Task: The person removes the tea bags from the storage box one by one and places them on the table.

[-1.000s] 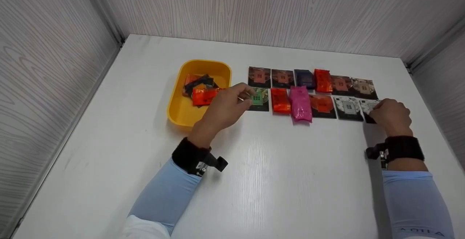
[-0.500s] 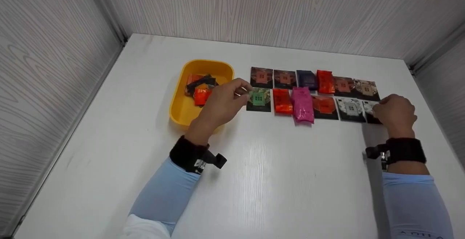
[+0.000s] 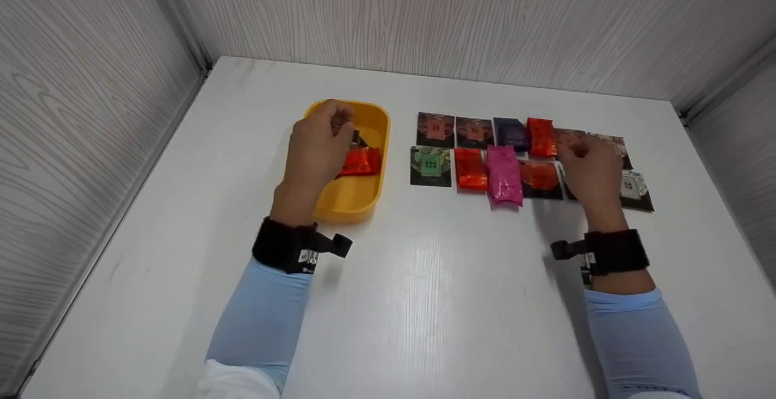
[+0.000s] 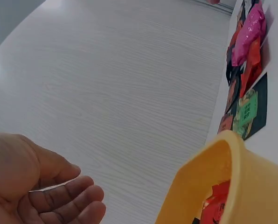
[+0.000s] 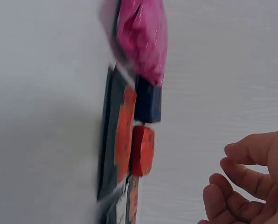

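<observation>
My left hand [image 3: 316, 153] is over the yellow bin [image 3: 347, 206], its fingers loosely curled with nothing between them. In the bin lies a shiny red packet [image 3: 364, 161], with dark packets partly hidden by the hand. Above the right end of two rows of packets is my right hand [image 3: 593, 171]; the right wrist view shows its bent fingers [image 5: 244, 179] holding nothing. It covers parts of the flat black-and-white sachets. One of these sachets [image 3: 635, 191] shows at the lower row's right end. A red packet [image 3: 541, 137] lies just left of the hand.
Further left in the rows lie a puffy pink packet [image 3: 504, 174], a navy packet [image 3: 511, 133], a second red packet [image 3: 471, 170] and a green-labelled sachet [image 3: 430, 166]. Wood-grain panels [image 3: 424, 23] stand behind and beside the white table [image 3: 448, 302].
My left hand has moved left from the green-labelled sachet to over the bin. My right hand has come away leftward from the end black-and-white sachet, which now lies slightly further right.
</observation>
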{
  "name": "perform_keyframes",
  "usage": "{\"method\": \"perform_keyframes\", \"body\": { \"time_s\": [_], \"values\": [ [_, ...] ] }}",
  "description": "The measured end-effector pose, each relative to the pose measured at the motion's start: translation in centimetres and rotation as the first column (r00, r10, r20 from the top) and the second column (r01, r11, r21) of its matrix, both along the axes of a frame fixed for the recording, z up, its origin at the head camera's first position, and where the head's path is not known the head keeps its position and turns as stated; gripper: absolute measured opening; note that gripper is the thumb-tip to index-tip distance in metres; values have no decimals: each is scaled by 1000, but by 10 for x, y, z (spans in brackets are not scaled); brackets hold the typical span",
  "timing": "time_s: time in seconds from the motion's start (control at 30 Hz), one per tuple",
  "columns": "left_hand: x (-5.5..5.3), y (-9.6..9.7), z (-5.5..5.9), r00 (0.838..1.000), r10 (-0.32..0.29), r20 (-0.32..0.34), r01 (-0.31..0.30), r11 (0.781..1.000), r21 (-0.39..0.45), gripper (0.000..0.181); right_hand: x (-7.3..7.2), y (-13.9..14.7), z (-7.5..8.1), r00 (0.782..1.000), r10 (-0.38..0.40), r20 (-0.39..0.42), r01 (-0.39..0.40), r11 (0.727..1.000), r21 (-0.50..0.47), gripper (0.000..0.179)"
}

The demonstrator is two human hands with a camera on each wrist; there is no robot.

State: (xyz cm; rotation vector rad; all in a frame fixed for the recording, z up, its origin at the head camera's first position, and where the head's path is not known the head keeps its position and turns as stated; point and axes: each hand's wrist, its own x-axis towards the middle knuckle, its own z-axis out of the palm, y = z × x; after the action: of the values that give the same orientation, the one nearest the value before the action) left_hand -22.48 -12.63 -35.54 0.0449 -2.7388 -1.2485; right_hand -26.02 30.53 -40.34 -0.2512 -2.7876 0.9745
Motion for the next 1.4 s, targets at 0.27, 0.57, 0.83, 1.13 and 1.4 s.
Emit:
{"method": "perform_keyframes", "body": {
  "time_s": [0.27, 0.57, 0.83, 1.13, 1.4],
  "values": [
    [-15, 14, -20, 947, -151, 282, 255, 889, -380, 40, 12, -51, 14, 991, 73, -113, -85, 991, -107, 26],
    [-19, 22, -35, 815, -172, 553, 421, 832, -362, 28, 23, -69, 21, 987, 110, -117, -125, 984, -129, 27],
    [-15, 17, -41, 810, -169, 561, 414, 843, -343, 40, 23, -75, 23, 975, 142, -168, -161, 981, -104, 21],
    [-24, 10, -49, 864, -159, 477, 381, 826, -415, 49, 26, -76, 23, 971, 164, -175, -182, 979, -91, 17],
    [-22, 5, -51, 863, -102, 495, 346, 834, -430, 48, 29, -81, 25, 972, 186, -141, -198, 977, -81, 18]
  ]
}}
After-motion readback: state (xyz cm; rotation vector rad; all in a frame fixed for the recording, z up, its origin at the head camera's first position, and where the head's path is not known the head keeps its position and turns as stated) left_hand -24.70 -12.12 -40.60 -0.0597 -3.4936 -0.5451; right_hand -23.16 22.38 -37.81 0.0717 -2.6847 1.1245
